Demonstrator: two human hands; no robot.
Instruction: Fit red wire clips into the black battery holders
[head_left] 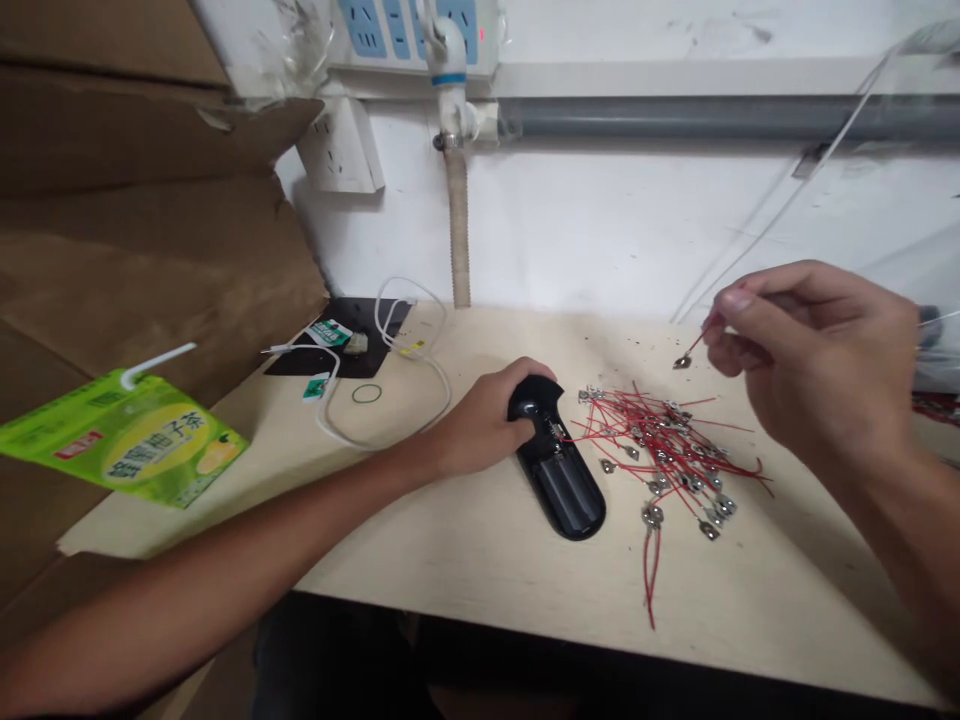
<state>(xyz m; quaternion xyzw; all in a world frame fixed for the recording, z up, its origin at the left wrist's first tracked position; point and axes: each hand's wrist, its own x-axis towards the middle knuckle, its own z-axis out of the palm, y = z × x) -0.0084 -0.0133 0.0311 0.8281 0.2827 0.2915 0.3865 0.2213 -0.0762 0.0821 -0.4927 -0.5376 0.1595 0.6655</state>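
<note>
On the table lies a black plastic housing [564,485] with a long open compartment facing up. My left hand [487,420] is closed around its upper end, the thumb near a small connector inside. Raised above the table on the right, my right hand [802,340] pinches a short red wire [697,342] with a metal contact plate [681,362] dangling from its end. Between the hands a tangled pile of red wires with metal contact plates [667,440] spreads beside the housing. One pair of these wires [651,575] points toward the front edge.
A green drink pouch [157,440] with a white straw stands at left, near cardboard boxes [150,250]. A white cable [352,440] curls over a black sheet [300,365]. Behind are a hose [457,230], power sockets [341,150] and a grey pipe [660,118].
</note>
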